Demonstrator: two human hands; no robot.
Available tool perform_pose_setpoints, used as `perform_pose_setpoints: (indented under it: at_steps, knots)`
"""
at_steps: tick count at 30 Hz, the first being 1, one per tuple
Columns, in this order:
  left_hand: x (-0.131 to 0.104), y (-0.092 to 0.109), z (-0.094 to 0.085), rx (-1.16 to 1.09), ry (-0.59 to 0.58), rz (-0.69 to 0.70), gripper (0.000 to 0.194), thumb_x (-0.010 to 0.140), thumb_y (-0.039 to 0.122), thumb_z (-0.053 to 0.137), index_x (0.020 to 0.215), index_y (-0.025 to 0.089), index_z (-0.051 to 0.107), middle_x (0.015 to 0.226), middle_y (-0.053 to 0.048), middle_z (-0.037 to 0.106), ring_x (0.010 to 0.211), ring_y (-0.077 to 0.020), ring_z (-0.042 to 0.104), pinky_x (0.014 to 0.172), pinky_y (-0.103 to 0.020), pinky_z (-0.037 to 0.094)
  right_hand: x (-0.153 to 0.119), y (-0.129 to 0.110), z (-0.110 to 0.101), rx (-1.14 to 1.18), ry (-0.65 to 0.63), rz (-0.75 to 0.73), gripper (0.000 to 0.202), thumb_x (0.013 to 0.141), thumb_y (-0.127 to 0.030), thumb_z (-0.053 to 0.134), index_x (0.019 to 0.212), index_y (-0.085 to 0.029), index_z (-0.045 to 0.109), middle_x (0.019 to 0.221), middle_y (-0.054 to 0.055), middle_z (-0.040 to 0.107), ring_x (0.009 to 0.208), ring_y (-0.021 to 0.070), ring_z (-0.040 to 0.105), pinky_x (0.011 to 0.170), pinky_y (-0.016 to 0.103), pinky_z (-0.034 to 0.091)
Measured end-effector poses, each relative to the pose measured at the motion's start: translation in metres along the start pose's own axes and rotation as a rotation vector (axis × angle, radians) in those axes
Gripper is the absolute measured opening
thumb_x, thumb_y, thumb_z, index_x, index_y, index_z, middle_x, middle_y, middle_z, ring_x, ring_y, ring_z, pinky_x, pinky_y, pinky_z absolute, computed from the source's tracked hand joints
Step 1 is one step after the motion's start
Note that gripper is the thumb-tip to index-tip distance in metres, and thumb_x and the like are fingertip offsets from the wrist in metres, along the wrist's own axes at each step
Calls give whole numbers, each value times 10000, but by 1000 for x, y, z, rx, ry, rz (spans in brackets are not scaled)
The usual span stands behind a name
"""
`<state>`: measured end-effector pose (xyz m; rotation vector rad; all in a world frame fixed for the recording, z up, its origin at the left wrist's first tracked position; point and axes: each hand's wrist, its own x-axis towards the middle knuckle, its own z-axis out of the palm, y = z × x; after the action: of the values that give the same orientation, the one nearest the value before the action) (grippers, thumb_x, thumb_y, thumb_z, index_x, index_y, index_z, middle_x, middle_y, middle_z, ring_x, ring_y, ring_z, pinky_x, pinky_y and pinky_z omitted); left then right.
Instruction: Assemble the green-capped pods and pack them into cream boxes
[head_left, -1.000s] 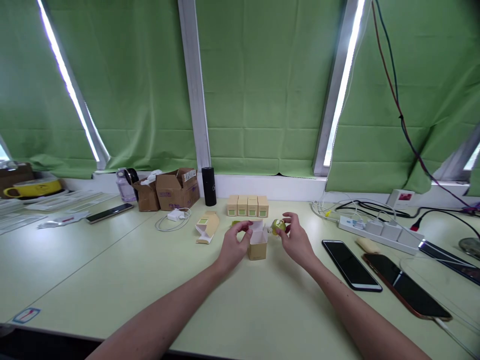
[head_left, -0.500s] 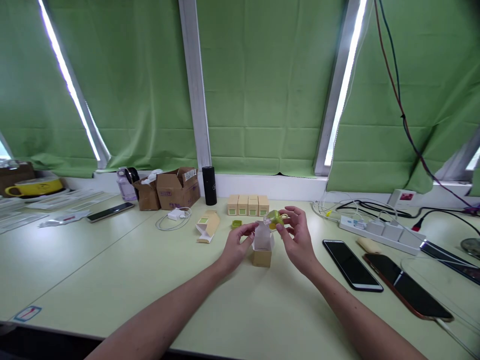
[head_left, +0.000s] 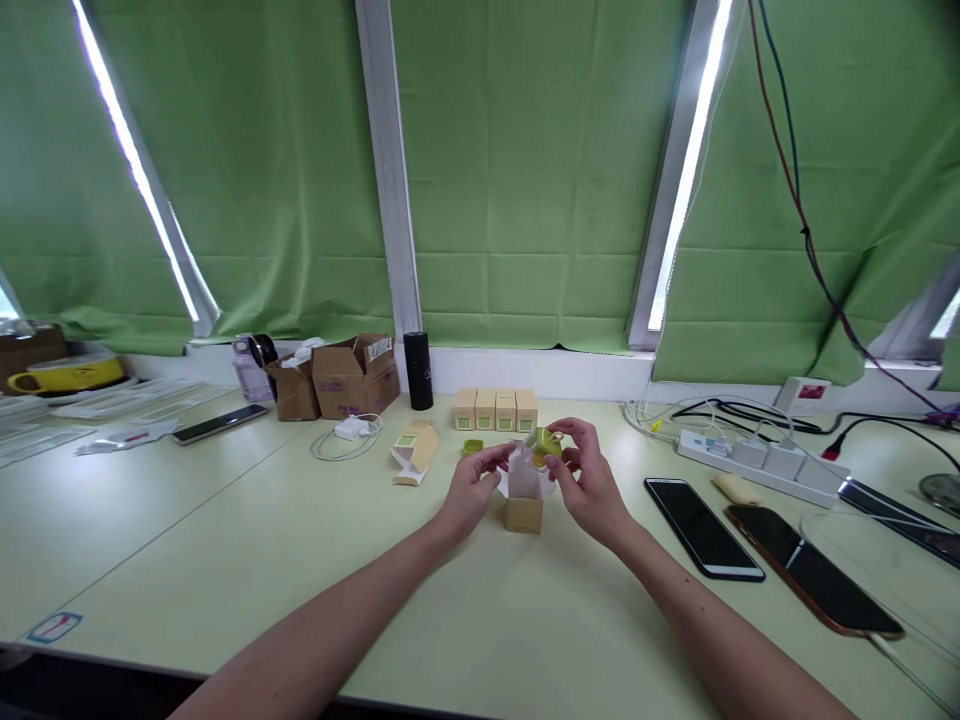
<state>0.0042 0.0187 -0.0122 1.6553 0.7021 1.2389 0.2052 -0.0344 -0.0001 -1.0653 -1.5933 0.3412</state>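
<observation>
An open small cardboard box stands on the table with its white flaps raised. My left hand pinches a raised flap at the box's left side. Above the box's right side, my right hand holds a small green and yellow item with a pale loop between thumb and fingers. Its lower part is partly hidden by the flap and my fingers. Behind my left hand lies a small green square piece. An opened carton lies on its side to the left.
Several small closed boxes stand in a row at the back, beside a black cylinder. Larger brown boxes are back left. At right are a phone, another phone, and a power strip with cables.
My right hand has moved slightly left and brought the green and yellow item closer over the box. The box's flaps are spread wider.
</observation>
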Motion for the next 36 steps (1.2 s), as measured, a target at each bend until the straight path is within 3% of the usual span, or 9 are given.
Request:
perform_pose_setpoints:
  at_steps: [7, 17, 27, 36]
  knots:
    - [5, -10, -3, -101, 4, -56, 597, 613, 101, 526, 1154, 157, 772, 1112, -104, 777, 993, -236, 685, 959, -408, 542, 0, 0, -4, -105, -97, 20, 331, 952, -312, 535, 1255, -291, 403, 1265, 71, 636, 677, 151, 661, 631, 321, 534]
    - [6, -14, -3, -124, 10, -88, 626, 591, 81, 505, 1155, 158, 765, 1126, -102, 773, 988, -230, 688, 958, -411, 549, -4, 0, 1, -222, -162, 8, 249, 912, -310, 590, 1158, -289, 557, 1036, 28, 736, 739, 198, 681, 658, 342, 534]
    - [6, -12, -3, -100, 7, -103, 620, 585, 89, 518, 1148, 161, 766, 1121, -102, 766, 1004, -231, 682, 973, -411, 541, -5, -7, 1, -225, -192, 4, 207, 844, -255, 626, 1046, -276, 582, 1046, 29, 739, 740, 190, 665, 640, 327, 543]
    - [6, -10, -2, -138, 41, -153, 624, 554, 91, 520, 1120, 154, 775, 1098, -99, 767, 969, -218, 676, 943, -387, 547, -7, -9, 2, -244, -221, -77, 103, 892, -223, 585, 977, -276, 608, 991, 14, 726, 716, 177, 624, 638, 305, 509]
